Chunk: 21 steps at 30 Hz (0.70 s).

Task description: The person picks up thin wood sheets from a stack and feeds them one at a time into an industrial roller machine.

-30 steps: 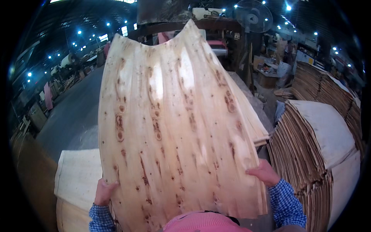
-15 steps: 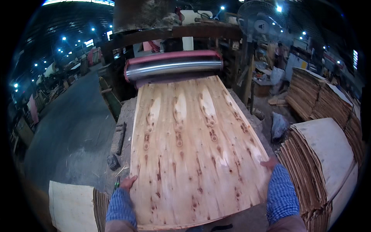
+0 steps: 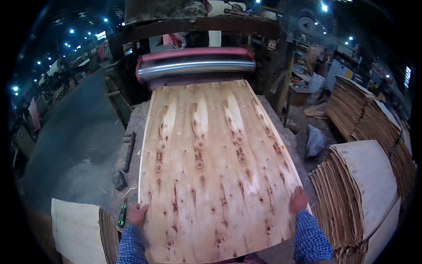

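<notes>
Along the far left, a dark floor point(image 3: 66, 145) ran back between stored goods, and at the lower left stood a stack of pale sheets point(image 3: 77, 224). Next came a green-handled knife point(image 3: 122, 214), lying just beside the left hand point(image 3: 138, 214). That hand touched the near part of the left edge of a broad wood veneer sheet point(image 3: 220, 185), which was pale, streaked and dotted with brown knots. The sheet lay flat across the middle, its far end close before a shiny metal roller point(image 3: 198, 67) with a pink one point(image 3: 193, 53) above it. A second earlier it had been held up, its curling far end hiding most of the rollers; now it was down and the whole front of them showed — which suggested that the lifting was over and only its placing at the edges was in hand. Farther right, the right hand point(image 3: 299, 200) rested on the opposite edge, having come in over the wood from its outer side. Both hands were well apart — whether their fingers pinched the veneer or merely pressed it, I could not tell. Beyond them were a plastic bag point(image 3: 316, 141) and a tall veneer stack point(image 3: 338, 198), with a fan point(image 3: 306, 24) behind.
</notes>
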Each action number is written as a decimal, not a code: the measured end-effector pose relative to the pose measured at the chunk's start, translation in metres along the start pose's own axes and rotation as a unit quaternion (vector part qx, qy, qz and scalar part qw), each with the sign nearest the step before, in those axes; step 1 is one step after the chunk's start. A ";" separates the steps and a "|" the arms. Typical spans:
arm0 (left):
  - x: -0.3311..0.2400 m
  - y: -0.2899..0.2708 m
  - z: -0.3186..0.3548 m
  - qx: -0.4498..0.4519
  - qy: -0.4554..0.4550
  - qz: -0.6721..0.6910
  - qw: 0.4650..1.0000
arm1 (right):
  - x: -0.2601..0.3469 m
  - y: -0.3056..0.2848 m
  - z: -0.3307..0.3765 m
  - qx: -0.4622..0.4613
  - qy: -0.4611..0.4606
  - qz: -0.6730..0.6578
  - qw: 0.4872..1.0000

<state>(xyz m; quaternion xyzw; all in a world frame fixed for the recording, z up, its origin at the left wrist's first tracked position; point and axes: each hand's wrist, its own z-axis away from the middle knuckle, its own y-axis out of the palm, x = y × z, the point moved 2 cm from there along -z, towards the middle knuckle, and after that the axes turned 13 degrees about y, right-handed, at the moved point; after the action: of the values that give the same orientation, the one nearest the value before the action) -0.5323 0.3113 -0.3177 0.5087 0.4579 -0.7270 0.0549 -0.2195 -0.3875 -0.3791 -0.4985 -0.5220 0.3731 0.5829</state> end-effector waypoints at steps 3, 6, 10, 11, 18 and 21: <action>-0.044 -0.001 0.044 -0.207 0.095 0.071 0.971 | 0.033 -0.004 0.035 -0.063 -0.044 -0.049 0.996; -0.132 0.012 0.104 -0.250 0.068 0.321 0.911 | 0.036 -0.013 0.041 -0.043 -0.051 -0.094 0.993; -0.298 0.016 0.193 -0.245 0.150 0.417 0.862 | 0.017 0.008 0.036 -0.012 -0.097 -0.070 0.993; -0.305 0.004 0.209 -0.200 0.254 0.388 0.863 | 0.010 0.022 0.035 -0.003 -0.114 -0.058 0.992; -0.407 -0.034 0.353 0.063 0.483 0.412 0.770 | -0.025 0.032 0.014 -0.044 -0.180 -0.017 0.983; -0.388 -0.049 0.399 0.042 0.496 0.390 0.775 | -0.036 0.053 -0.002 -0.077 -0.267 0.091 0.956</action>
<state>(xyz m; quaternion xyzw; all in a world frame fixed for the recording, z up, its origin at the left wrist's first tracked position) -0.6493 -0.0986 0.0438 0.9356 0.1531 -0.3085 0.0781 -0.2189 -0.4104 -0.4385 -0.4693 -0.6383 0.5029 0.3457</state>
